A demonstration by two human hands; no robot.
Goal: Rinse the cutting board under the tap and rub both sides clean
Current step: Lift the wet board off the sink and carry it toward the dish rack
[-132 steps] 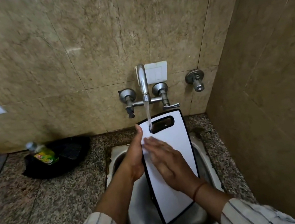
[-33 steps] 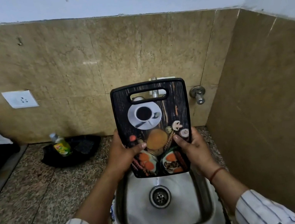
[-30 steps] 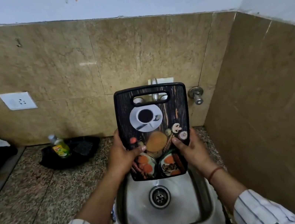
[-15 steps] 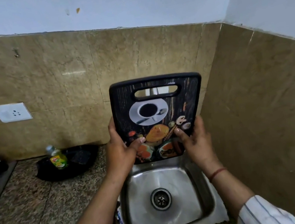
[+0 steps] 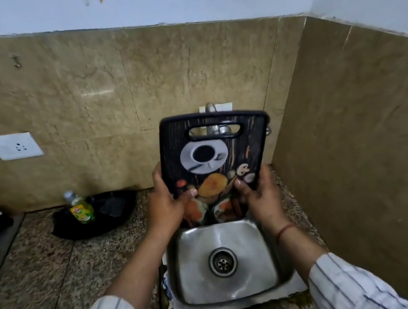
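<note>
Cutting board flipped since the white-face rub: printed side now up. Left hand and right hand clamped on lower edges; tap beyond grip, behind handle slot. Second face probably next.

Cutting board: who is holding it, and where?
Both hands hold the cutting board upright over the sink: left hand and right hand grip its lower side edges.

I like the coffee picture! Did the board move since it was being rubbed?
Yes. The cutting board has been flipped, printed side showing, and lifted upright in front of the tap, above the sink, in both hands.
</note>
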